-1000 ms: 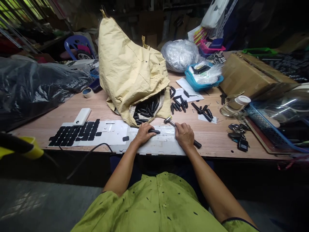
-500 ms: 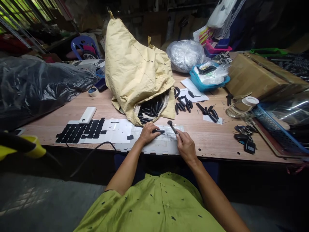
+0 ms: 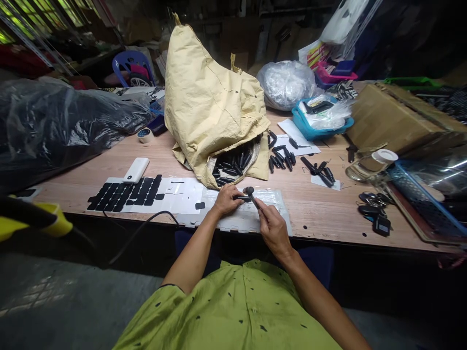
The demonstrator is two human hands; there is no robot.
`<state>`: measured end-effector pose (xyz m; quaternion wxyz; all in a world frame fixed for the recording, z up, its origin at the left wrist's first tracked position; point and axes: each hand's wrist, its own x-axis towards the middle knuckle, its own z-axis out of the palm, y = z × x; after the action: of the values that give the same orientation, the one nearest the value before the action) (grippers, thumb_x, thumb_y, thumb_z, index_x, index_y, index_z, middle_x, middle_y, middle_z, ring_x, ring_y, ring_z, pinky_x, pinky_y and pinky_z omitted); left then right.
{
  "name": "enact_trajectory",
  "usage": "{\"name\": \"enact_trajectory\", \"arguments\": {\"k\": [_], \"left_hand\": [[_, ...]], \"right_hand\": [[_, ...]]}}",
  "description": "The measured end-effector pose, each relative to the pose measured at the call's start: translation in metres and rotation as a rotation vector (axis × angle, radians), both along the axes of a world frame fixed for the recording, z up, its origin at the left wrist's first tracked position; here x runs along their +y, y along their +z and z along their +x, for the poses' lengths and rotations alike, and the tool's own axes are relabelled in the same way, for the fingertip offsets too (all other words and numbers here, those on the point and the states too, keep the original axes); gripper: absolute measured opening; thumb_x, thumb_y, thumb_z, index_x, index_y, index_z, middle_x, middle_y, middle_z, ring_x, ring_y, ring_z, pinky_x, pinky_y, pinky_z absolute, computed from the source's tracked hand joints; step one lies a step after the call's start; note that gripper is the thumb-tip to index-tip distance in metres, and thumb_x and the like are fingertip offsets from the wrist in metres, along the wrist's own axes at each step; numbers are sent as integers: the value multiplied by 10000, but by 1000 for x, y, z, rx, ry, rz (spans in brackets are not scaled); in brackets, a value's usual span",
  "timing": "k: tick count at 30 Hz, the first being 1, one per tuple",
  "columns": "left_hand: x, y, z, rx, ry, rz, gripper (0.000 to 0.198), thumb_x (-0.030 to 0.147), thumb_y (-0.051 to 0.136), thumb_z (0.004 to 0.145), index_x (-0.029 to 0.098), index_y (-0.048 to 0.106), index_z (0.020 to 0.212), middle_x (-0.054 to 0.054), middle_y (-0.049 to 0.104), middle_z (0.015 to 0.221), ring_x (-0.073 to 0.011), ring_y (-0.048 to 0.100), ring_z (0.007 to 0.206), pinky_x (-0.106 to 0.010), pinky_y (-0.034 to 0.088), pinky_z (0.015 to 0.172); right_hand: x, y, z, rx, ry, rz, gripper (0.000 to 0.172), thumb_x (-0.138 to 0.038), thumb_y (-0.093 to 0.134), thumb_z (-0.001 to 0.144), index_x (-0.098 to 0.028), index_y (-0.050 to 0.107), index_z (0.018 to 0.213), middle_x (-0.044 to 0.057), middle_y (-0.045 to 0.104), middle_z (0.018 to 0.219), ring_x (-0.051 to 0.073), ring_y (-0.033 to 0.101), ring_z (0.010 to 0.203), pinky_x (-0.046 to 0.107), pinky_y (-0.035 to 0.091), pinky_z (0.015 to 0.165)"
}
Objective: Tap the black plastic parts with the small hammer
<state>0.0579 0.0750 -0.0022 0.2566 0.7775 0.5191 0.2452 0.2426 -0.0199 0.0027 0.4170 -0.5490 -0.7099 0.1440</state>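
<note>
My left hand (image 3: 226, 199) is closed on a slim black plastic piece (image 3: 241, 198), pressing it down on a pale, film-covered board (image 3: 277, 206) at the table's front edge. In my right hand (image 3: 273, 224) is a ratchet wrench (image 3: 252, 194), gripped by its handle. Its round head is over the black piece; whether they touch I cannot tell. Just behind my left hand, a large tan sack (image 3: 215, 107) lies with its mouth toward me, spilling similar black pieces (image 3: 231, 165).
White sheets with black stickers (image 3: 126, 192) and a white power bank (image 3: 136, 170) lie left. More black parts (image 3: 280, 158) sit right of the sack. Farther right are keys (image 3: 375, 214), a glass jar (image 3: 372, 165), a blue basket (image 3: 321, 121) and a cardboard box (image 3: 397, 116).
The wrench head has moved left, from beside the black piece to over it, as my right hand shifted left. My left hand still holds the piece. The camera view has shifted slightly.
</note>
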Motion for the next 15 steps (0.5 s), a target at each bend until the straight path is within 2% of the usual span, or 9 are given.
{"name": "enact_trajectory", "arguments": {"k": [6, 11, 15], "left_hand": [[1, -2, 1, -2, -5, 16, 95, 250, 773, 790, 256, 809, 877, -30, 655, 838, -225, 555, 923, -391, 446, 905], [0, -1, 1, -5, 14, 2, 145, 243, 795, 772, 270, 814, 913, -33, 671, 877, -237, 559, 972, -398, 448, 929], [1, -2, 1, -3, 19, -2, 164, 246, 802, 764, 262, 817, 926, -38, 674, 878, -242, 564, 975, -410, 456, 934]], "right_hand": [[4, -8, 1, -112, 17, -25, 436, -253, 383, 1010, -295, 649, 1353, 44, 604, 823, 186, 620, 763, 289, 527, 704], [4, -7, 6, -87, -1, 33, 441, -254, 385, 1021, -295, 621, 1391, 59, 631, 880, 197, 632, 838, 307, 536, 772], [1, -11, 10, -117, -17, 3, 423, -265, 390, 1020, -283, 649, 1354, 59, 633, 871, 203, 637, 830, 318, 539, 771]]}}
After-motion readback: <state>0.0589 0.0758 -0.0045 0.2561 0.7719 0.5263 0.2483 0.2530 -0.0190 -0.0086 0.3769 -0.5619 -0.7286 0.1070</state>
